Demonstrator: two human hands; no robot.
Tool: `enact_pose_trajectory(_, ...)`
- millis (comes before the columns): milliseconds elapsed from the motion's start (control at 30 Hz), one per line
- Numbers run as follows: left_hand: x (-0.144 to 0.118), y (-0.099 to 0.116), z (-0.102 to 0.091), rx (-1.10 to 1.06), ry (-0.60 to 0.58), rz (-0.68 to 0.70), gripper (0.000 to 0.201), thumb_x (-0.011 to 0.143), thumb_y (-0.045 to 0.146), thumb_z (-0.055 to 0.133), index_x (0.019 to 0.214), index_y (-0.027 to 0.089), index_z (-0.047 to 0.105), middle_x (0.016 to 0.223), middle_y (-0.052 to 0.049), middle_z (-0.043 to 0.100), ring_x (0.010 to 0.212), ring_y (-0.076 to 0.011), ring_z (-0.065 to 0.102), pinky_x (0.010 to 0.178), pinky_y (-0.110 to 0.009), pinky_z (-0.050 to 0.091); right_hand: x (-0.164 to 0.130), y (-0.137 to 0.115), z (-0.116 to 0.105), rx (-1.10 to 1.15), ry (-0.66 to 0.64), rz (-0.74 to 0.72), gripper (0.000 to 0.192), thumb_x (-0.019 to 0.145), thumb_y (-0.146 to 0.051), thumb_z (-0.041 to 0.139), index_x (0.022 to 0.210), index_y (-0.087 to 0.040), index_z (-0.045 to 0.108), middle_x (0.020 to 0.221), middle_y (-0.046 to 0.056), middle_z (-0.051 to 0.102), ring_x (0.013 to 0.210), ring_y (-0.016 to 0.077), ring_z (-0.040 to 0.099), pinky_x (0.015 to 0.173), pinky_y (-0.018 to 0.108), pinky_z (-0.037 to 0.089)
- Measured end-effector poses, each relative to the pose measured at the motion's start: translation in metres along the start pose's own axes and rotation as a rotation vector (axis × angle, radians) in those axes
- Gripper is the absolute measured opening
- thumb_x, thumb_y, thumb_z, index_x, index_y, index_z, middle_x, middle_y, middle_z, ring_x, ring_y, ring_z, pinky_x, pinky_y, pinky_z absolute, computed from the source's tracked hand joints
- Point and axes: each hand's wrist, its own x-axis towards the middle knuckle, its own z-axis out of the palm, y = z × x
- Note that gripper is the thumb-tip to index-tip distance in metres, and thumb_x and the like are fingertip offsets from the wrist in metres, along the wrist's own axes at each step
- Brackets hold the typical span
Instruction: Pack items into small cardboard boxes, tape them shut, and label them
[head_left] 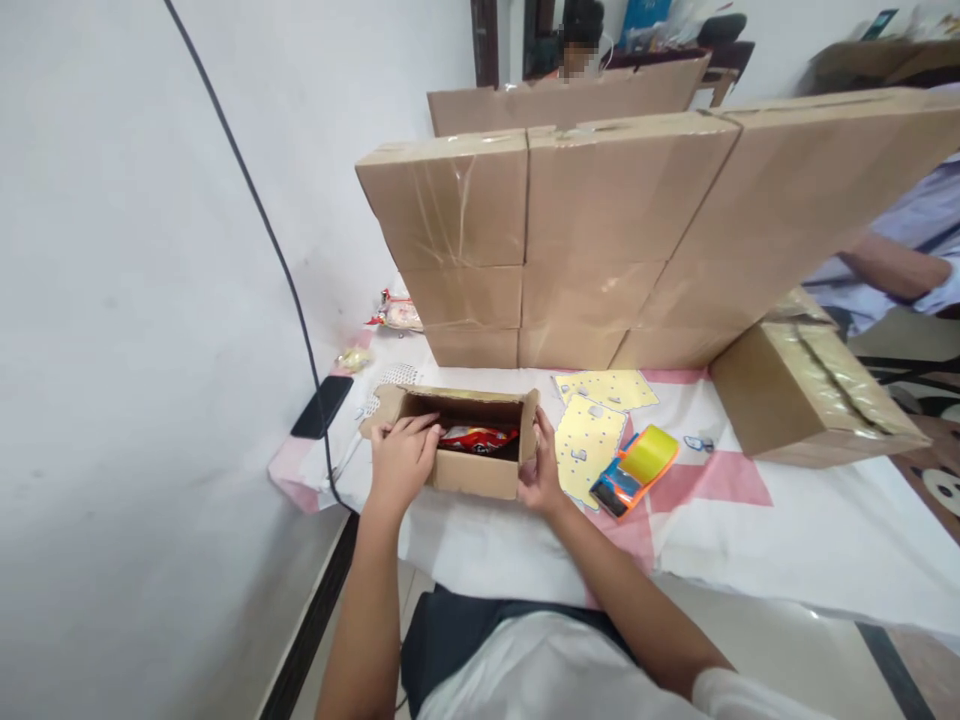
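Observation:
A small open cardboard box (475,474) rests on the cloth-covered table in front of me. Inside it lies a red shiny packet (478,439), partly in shadow. My left hand (406,458) grips the box's left end, its fingers bent over the front left edge. At the other end, my right hand (541,468) holds the right side wall, thumb low and fingers along the outside. A flap (383,408) sticks out at the left. To the right of the box lies an orange and blue tape dispenser (634,470) with a yellow roll.
Stacked taped cartons (592,240) form a wall behind the box. Another taped carton (814,390) sits at the right. A black phone (321,408) and a hanging cable (264,215) are at the left. Behind the cartons, a person's arm (896,266) shows.

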Motion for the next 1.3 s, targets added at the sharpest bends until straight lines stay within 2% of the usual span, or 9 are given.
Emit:
enact_pose_trajectory(133, 0.007, -0.003, -0.005, 0.06, -0.004, 0.118, 0.043, 0.106, 0.035, 0.036, 0.119, 0.028, 0.077, 0.155, -0.003, 0.054, 0.124, -0.0305, 0.063, 0.097, -0.051, 0.042, 0.002, -0.002, -0.002, -0.041, 0.036, -0.14, 0.078, 0.096, -0.05, 0.056, 0.165, -0.037, 0.021, 0.171, 0.01, 0.026, 0.156, 0.0391, 0.031, 0.12, 0.064, 0.04)
enact_pose_trajectory(233, 0.019, -0.006, -0.011, 0.071, -0.088, 0.197, 0.045, 0.106, 0.036, 0.035, 0.134, 0.029, 0.07, 0.167, -0.002, 0.035, 0.109, -0.0272, 0.07, 0.089, -0.046, 0.048, 0.002, 0.0, -0.003, -0.106, 0.011, -0.157, 0.078, 0.096, -0.048, 0.054, 0.165, -0.036, 0.02, 0.169, 0.01, 0.03, 0.155, 0.0379, 0.033, 0.12, 0.065, 0.039)
enact_pose_trajectory(300, 0.028, -0.007, -0.013, 0.085, -0.135, 0.216, 0.044, 0.105, 0.036, 0.037, 0.134, 0.029, 0.07, 0.17, -0.001, 0.03, 0.096, -0.0243, 0.072, 0.084, -0.043, 0.05, 0.002, 0.0, -0.005, -0.14, -0.018, -0.156, 0.076, 0.096, -0.049, 0.052, 0.165, -0.035, 0.022, 0.17, 0.01, 0.03, 0.155, 0.038, 0.033, 0.119, 0.067, 0.039)
enact_pose_trajectory(433, 0.035, -0.008, -0.01, 0.135, -0.134, 0.224, 0.044, 0.104, 0.034, 0.036, 0.131, 0.03, 0.071, 0.169, 0.002, 0.03, 0.086, -0.023, 0.071, 0.081, -0.043, 0.051, 0.005, -0.003, -0.008, -0.162, -0.023, -0.171, 0.068, 0.097, -0.042, 0.049, 0.162, -0.035, 0.03, 0.167, 0.009, 0.035, 0.153, 0.0373, 0.036, 0.117, 0.068, 0.04)
enact_pose_trajectory(567, 0.025, -0.009, -0.004, 0.122, -0.066, 0.21, 0.045, 0.104, 0.034, 0.036, 0.129, 0.03, 0.072, 0.167, 0.001, 0.035, 0.085, -0.0226, 0.072, 0.084, -0.044, 0.05, 0.007, -0.006, -0.011, -0.181, -0.04, -0.175, 0.067, 0.095, -0.045, 0.052, 0.158, -0.035, 0.035, 0.163, 0.01, 0.04, 0.15, 0.0387, 0.039, 0.116, 0.069, 0.04)
enact_pose_trajectory(800, 0.013, -0.004, -0.006, 0.088, -0.056, 0.144, 0.047, 0.105, 0.037, 0.033, 0.13, 0.031, 0.072, 0.168, 0.001, 0.035, 0.092, -0.0227, 0.071, 0.087, -0.043, 0.05, 0.01, -0.006, -0.009, -0.124, -0.03, -0.213, 0.064, 0.096, -0.051, 0.051, 0.156, -0.033, 0.039, 0.161, 0.012, 0.041, 0.149, 0.0392, 0.039, 0.117, 0.069, 0.038)
enact_pose_trajectory(967, 0.015, -0.007, -0.003, 0.084, -0.03, 0.146, 0.045, 0.104, 0.037, 0.036, 0.126, 0.03, 0.075, 0.168, 0.004, 0.035, 0.091, -0.0232, 0.071, 0.086, -0.044, 0.05, 0.009, -0.006, -0.01, -0.153, -0.052, -0.196, 0.067, 0.094, -0.047, 0.054, 0.157, -0.035, 0.036, 0.163, 0.011, 0.039, 0.149, 0.0389, 0.04, 0.117, 0.068, 0.038)
enact_pose_trajectory(1133, 0.022, -0.011, 0.004, 0.034, 0.018, 0.177, 0.045, 0.102, 0.037, 0.037, 0.12, 0.029, 0.078, 0.164, 0.003, 0.042, 0.086, -0.0233, 0.071, 0.084, -0.045, 0.051, 0.007, -0.006, -0.01, -0.176, -0.079, -0.149, 0.069, 0.092, -0.038, 0.055, 0.158, -0.035, 0.032, 0.165, 0.011, 0.036, 0.15, 0.0385, 0.039, 0.117, 0.067, 0.039)
enact_pose_trajectory(1300, 0.026, -0.01, 0.006, -0.02, 0.034, 0.156, 0.042, 0.101, 0.035, 0.04, 0.119, 0.029, 0.078, 0.163, 0.003, 0.043, 0.087, -0.0243, 0.071, 0.086, -0.045, 0.051, 0.008, -0.004, -0.01, -0.186, -0.062, -0.146, 0.071, 0.093, -0.04, 0.058, 0.159, -0.035, 0.032, 0.165, 0.011, 0.036, 0.149, 0.0381, 0.04, 0.117, 0.066, 0.039)
